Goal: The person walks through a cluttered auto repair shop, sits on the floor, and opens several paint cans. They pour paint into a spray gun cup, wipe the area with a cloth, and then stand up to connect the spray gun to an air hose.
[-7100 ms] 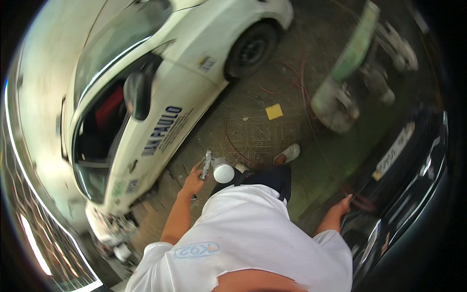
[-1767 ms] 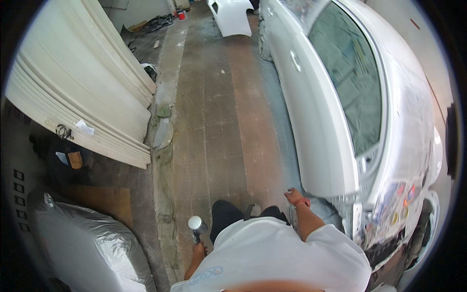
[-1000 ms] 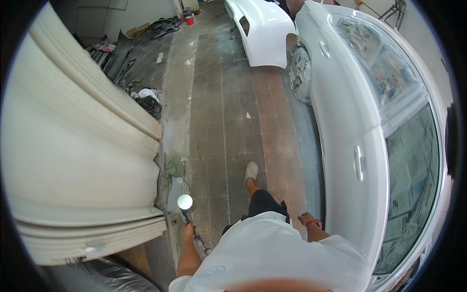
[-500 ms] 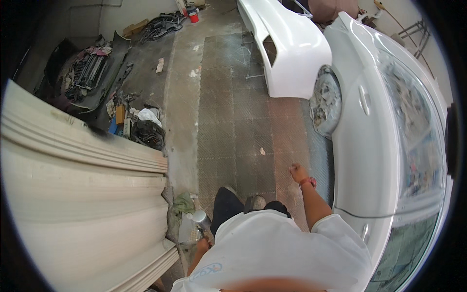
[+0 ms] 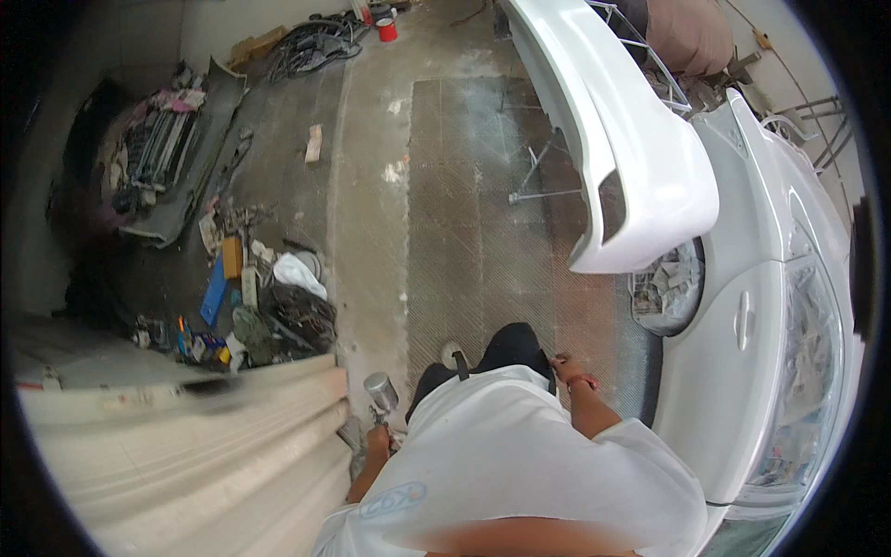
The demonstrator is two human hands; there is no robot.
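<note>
My left hand [image 5: 378, 440] grips a paint spray gun [image 5: 380, 395] with a round metal cup on top, held low at my left side next to a white corrugated panel [image 5: 195, 455]. My right hand [image 5: 563, 364] hangs at my right side with nothing in it, its fingers loosely apart, a red band on the wrist. It is close to the side of a white car [image 5: 742, 371]. My white shirt hides most of my body and legs.
A loose white bumper [image 5: 617, 139] rests on a metal stand ahead to the right. The car's wheel [image 5: 666, 288] is masked with paper. Scattered parts, rags and tools [image 5: 260, 297] lie on the floor at the left. A red can [image 5: 387, 30] stands far ahead.
I have walked forward along the car. The bumper and the masked wheel have come nearer, and the corrugated panel has slid back to my lower left. The spray gun stays in my left hand.
</note>
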